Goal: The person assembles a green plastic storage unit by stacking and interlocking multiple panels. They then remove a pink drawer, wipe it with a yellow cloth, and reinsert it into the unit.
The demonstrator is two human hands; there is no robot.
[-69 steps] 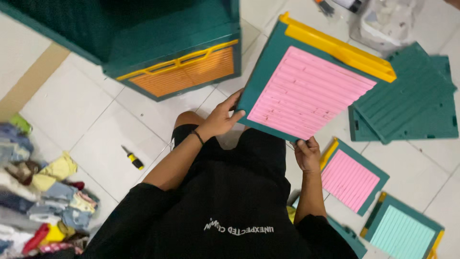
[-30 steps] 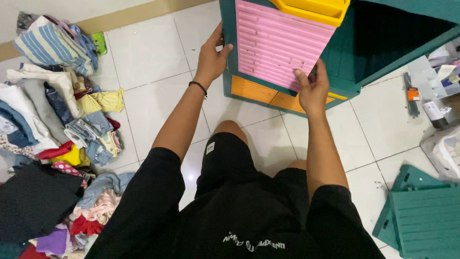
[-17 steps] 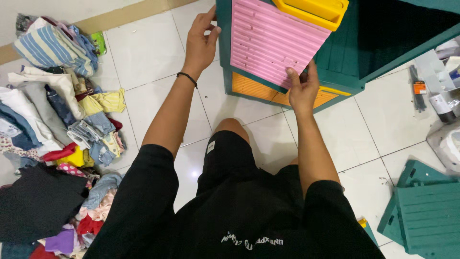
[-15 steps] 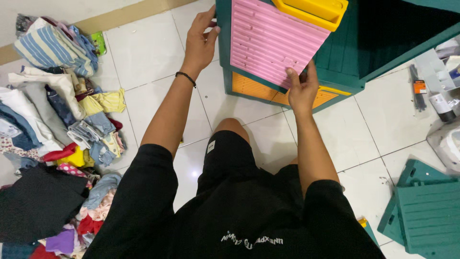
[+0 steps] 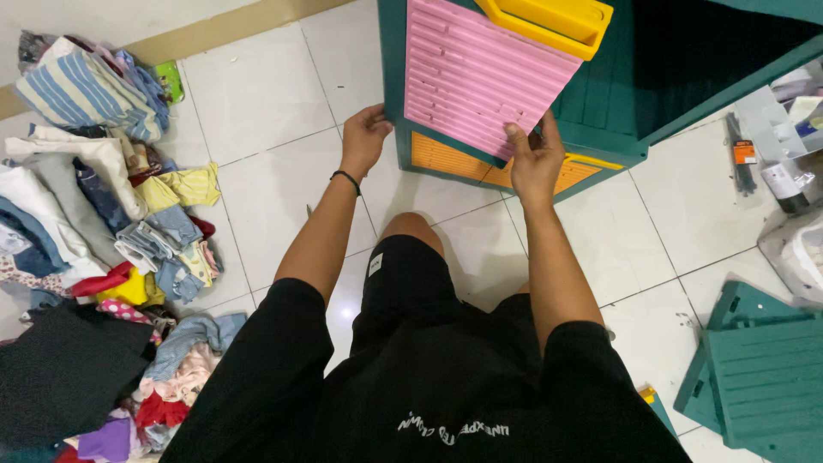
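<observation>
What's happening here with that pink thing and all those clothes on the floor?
A person seated on the white tiled floor holds a pink slatted plastic panel with a teal frame and yellow handle against a teal plastic cabinet. The left hand grips its left edge, the right hand its lower edge. A pile of clothes lies nearby.

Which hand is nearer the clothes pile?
Left. The left hand grips the pink panel's left edge, toward the clothes pile; the right hand holds its far edge.

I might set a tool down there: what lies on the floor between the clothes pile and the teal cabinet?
Bare white floor tiles, seen in the head view; between clothes pile and teal cabinet only the left hand and forearm cross above.
</observation>
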